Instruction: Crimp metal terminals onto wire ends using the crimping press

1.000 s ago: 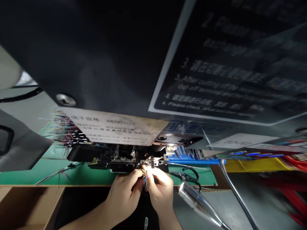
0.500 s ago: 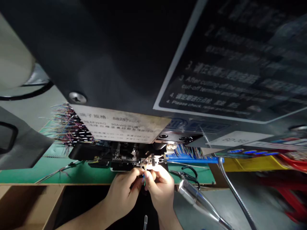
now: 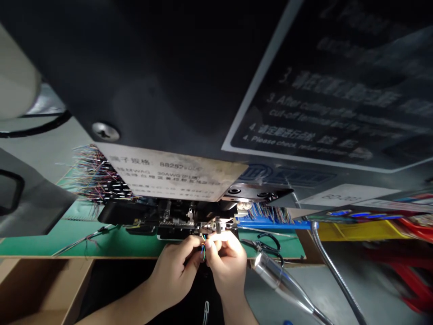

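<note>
Thin coloured wires [image 3: 203,246], blue, green and yellow among them, are pinched between my two hands just in front of the machine's working head. My left hand [image 3: 177,266] is closed, thumb and forefinger on the wires from the left. My right hand [image 3: 226,262] grips them from the right, its fingers partly under the lamp's glare. Right behind my fingertips stands the metal tooling [image 3: 203,225] of the dark machine [image 3: 152,81]. The exact wire ends are too small to make out.
Scissors with black handles [image 3: 267,246] lie right of my hands on the green table [image 3: 142,250]. A shiny lamp [image 3: 280,282] juts in at lower right. Wire bundles [image 3: 98,176] stand at left; more wires rest in a blue tray [image 3: 270,223]. A yellow bin [image 3: 365,230] is at right.
My view has shifted slightly. My hands stay nearly in place, still pinching the wires; yellow and green strands now show more clearly above my fingertips.
</note>
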Tool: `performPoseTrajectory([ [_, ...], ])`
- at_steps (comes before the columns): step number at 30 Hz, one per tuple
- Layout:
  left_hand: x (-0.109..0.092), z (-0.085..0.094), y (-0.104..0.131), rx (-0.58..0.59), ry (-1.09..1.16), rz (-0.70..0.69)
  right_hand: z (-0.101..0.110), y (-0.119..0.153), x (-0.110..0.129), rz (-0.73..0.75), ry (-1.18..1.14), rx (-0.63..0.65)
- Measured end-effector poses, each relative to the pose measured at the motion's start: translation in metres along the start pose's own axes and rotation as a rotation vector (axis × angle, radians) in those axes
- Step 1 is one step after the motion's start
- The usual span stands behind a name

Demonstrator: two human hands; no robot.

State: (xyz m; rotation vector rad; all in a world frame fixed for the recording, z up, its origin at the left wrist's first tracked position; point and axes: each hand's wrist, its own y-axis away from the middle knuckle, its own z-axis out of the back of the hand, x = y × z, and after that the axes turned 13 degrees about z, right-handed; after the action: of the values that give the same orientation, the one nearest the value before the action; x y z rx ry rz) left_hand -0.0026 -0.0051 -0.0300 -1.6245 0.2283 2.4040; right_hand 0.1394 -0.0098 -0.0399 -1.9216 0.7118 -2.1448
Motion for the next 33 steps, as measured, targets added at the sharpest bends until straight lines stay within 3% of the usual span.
performPoseTrajectory([
  [4, 0.0018, -0.0005, -0.0012, -0.052, -0.082, -0.032, 0.0006, -0.0025, 0.0025, 0.087, 0.074, -0.021],
  [11, 0.0021, -0.0015, 0.0011, -0.068, -0.158, -0.062, 0.0047, -0.0061, 0.0037, 0.183, 0.165, 0.059],
  [28, -0.0001, -0.0009, -0.0018, -0.105, -0.177, -0.077, 0.001, 0.002, -0.006, 0.034, 0.016, -0.002],
  [33, 0.0013, 0.0004, -0.0026, -0.08, -0.201, -0.081, 0.0014, -0.0009, -0.0014, 0.029, 0.084, 0.031],
])
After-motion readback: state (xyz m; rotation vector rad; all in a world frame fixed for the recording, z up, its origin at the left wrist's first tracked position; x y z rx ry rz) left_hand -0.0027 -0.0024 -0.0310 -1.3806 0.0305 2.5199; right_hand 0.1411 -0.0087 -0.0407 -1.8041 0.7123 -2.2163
